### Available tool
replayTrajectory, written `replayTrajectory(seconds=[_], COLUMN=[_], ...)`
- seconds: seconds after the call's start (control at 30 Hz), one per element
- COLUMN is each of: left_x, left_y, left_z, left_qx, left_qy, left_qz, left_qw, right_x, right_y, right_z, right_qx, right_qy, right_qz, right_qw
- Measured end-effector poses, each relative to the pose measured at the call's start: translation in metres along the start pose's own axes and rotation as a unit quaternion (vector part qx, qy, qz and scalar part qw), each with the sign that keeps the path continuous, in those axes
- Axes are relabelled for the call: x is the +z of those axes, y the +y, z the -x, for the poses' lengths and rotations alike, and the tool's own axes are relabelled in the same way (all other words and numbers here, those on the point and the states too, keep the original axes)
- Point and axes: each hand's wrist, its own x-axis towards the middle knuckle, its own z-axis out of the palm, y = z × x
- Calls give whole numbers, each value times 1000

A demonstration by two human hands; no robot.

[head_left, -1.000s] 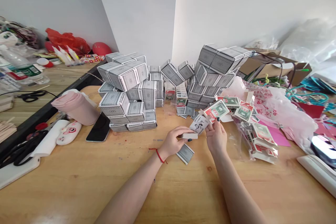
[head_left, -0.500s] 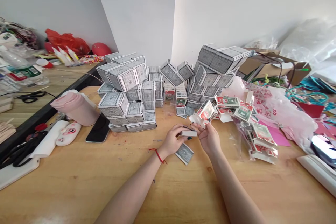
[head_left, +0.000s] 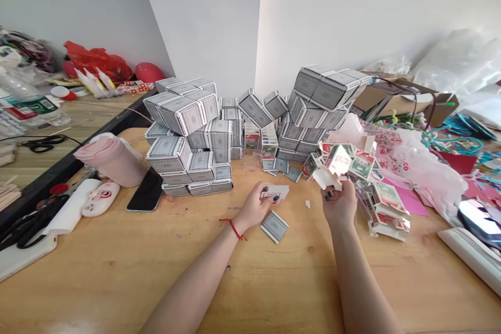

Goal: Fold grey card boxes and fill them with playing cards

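Observation:
My left hand (head_left: 252, 209) is closed around a deck of playing cards (head_left: 279, 190), its white edge and a bit of red print facing up. Between the fingers of my right hand (head_left: 340, 209) is an opened playing-card box (head_left: 337, 160) in red, green and white, its white flaps hanging out. A grey-patterned card piece (head_left: 274, 226) lies on the table just below my left hand. Between the hands rests a small white paper scrap (head_left: 307, 203). More red and green card boxes (head_left: 387, 201) are heaped beyond and right of my right hand.
Grey-patterned boxes stand piled at left (head_left: 188, 115) and right (head_left: 321, 88), with upright red-and-green card boxes (head_left: 269, 141) between them. A black phone (head_left: 145, 190), a pink cup (head_left: 111, 159) and a white computer mouse (head_left: 102, 199) are on the left. Plastic bags (head_left: 415, 156) crowd the right.
My right hand has moved right, away from the left, carrying the opened card box. The deck in my left hand has tilted, and a white scrap now shows on the table.

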Motion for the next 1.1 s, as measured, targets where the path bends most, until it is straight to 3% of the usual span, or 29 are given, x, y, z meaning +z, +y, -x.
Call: replayTrajectory(seconds=[0.13,0.37,0.5,0.77,0.97,1.1], left_x=[0,1,1,1,0,-1], left_y=[1,2,1,2,1,3], left_z=[-1,0,-1,0,0,-1], left_qx=[-17,-7,-4,-4,-4,-2], left_qy=[-5,-8,-5,-19,-15,-16], left_qz=[21,28,20,36,15,0], left_qw=[1000,1000,1000,999,1000,1000], right_x=[-9,0,3,6,16,34], right_y=[-9,-11,3,42,38,33], right_z=[-8,2,6,9,25,24], right_qx=[-15,-50,-36,76,-18,3], right_qy=[-8,-129,-116,-59,-44,-81], right_qz=[-14,25,50,225,323,400], right_qw=[1000,990,991,970,945,913])
